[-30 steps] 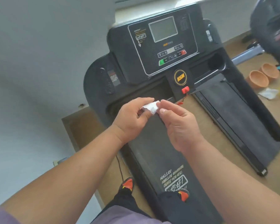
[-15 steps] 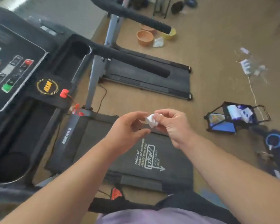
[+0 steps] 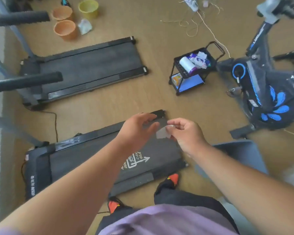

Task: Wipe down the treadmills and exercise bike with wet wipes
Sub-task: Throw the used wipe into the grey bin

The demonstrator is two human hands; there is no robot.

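Blurrily, the right hand [image 3: 187,134] pinches a smeared wipe [image 3: 162,134]; the left hand [image 3: 137,128] hovers loosely spread beside it, its fingertips indistinct.

Head view, steeply down, hands [image 3: 185,134] near

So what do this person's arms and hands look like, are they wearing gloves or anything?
No gloves: both the left hand and right hand are bare, with no rings, watch or wristbands showing. The forearms are bare too, as far as the picture shows them. A lilac short-sleeved shirt shows at the bottom edge, with a bit of its sleeve at the lower left corner.
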